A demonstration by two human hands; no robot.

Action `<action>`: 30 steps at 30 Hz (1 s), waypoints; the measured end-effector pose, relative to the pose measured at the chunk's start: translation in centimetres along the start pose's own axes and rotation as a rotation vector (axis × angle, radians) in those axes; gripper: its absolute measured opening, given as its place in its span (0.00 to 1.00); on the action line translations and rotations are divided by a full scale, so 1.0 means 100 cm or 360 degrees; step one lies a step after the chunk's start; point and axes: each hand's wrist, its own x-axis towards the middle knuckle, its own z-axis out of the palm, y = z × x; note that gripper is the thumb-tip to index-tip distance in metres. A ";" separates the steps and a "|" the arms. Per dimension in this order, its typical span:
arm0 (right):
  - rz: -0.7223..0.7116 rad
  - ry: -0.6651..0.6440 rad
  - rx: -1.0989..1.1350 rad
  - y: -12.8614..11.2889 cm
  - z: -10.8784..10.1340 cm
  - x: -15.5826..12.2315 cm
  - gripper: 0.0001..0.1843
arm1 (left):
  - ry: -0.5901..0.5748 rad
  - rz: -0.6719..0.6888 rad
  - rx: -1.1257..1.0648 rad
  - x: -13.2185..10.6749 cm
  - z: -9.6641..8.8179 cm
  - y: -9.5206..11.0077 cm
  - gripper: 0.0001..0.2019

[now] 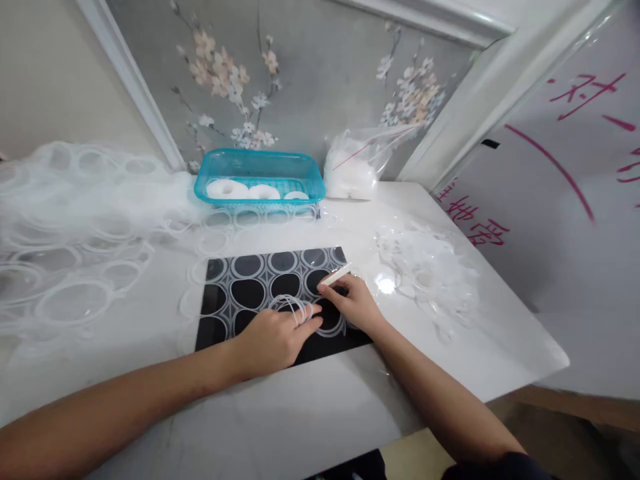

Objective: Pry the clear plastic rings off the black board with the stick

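Observation:
A clear plastic sheet with rows of cut rings (265, 267) lies over a black rectangular mat (320, 350) on the white table. My left hand (273, 341) rests on the near part of the sheet, its fingers pointing right. Several thin white rings (287, 300) are looped around its fingers. In my right hand (356, 303), a slim white pen-like stick (337, 273) is pinched between thumb and fingers. That hand is at the sheet's right side, just beyond the left fingertips. The stick's exact kind is unclear.
A blue plastic basket (260, 157) with white ring-shaped pieces stands at the back. Beside it is a clear bag (350, 167) with white contents. Clear cut-out sheets (75, 200) pile up at left; plastic scraps (425, 263) lie right. A whiteboard (540, 267) borders the table's right.

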 end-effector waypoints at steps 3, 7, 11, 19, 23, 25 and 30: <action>-0.0045 0.0003 -0.0128 -0.002 0.002 -0.001 0.08 | -0.0157 0.0098 0.0338 -0.006 0.012 -0.001 0.14; -0.0076 0.0001 -0.0161 -0.003 0.001 0.000 0.08 | -0.0252 -0.0013 0.0446 -0.003 0.012 0.000 0.14; -0.0092 0.0032 -0.0137 -0.003 0.001 -0.001 0.08 | -0.0287 -0.0054 0.0481 -0.003 0.013 0.002 0.15; -0.0080 0.0084 -0.0082 -0.001 0.002 -0.002 0.08 | -0.0368 -0.0109 0.0533 -0.005 0.018 0.005 0.17; -0.0126 0.0086 -0.0124 0.001 0.003 -0.002 0.08 | -0.0407 -0.0080 0.0615 -0.007 0.020 0.008 0.18; -0.0176 0.0103 -0.0200 0.000 0.003 -0.003 0.07 | -0.0428 -0.0086 0.0634 -0.007 0.021 0.009 0.18; -0.0529 0.0094 -0.0781 -0.004 0.011 -0.018 0.10 | -0.0545 -0.0205 0.0519 -0.001 0.015 0.012 0.19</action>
